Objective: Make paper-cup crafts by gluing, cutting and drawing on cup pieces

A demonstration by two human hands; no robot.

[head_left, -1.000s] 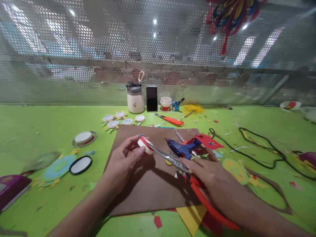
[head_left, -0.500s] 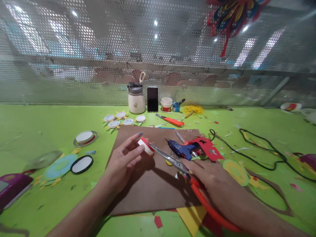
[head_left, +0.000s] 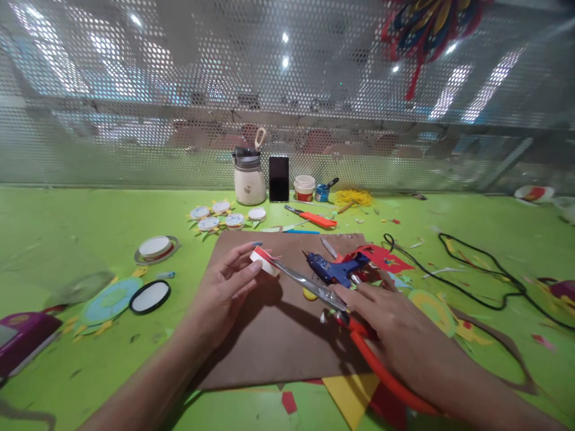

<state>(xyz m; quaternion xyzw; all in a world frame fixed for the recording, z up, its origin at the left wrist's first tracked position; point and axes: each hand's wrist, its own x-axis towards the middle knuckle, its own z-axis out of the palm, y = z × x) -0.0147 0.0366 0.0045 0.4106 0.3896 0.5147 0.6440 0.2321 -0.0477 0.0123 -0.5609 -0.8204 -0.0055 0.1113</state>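
Between the thumb and fingers of my left hand [head_left: 231, 281] is a small white disc with a red rim [head_left: 264, 261], tilted above the brown board [head_left: 265, 344]. My right hand [head_left: 386, 317] grips orange-handled scissors [head_left: 309, 287], whose blade tips touch the disc's red edge. The blades look nearly closed. A blue glue gun [head_left: 335, 269] lies just beyond my right hand, beside red cut paper [head_left: 384, 258]. Under the blades sits a small yellow piece [head_left: 309, 294]. My right fingers partly hide the scissor handles.
Several decorated white discs [head_left: 209, 224] lie at the back left, near a white jug [head_left: 250, 184] and a phone [head_left: 279, 179]. An orange utility knife [head_left: 317, 219] rests behind the board. A black cord [head_left: 476, 299] winds across the right. A purple tool [head_left: 29, 341] is at far left.
The scissor blades have drawn closer together at the disc's edge, and my right hand has shifted slightly. My left hand still holds the disc in nearly the same place.
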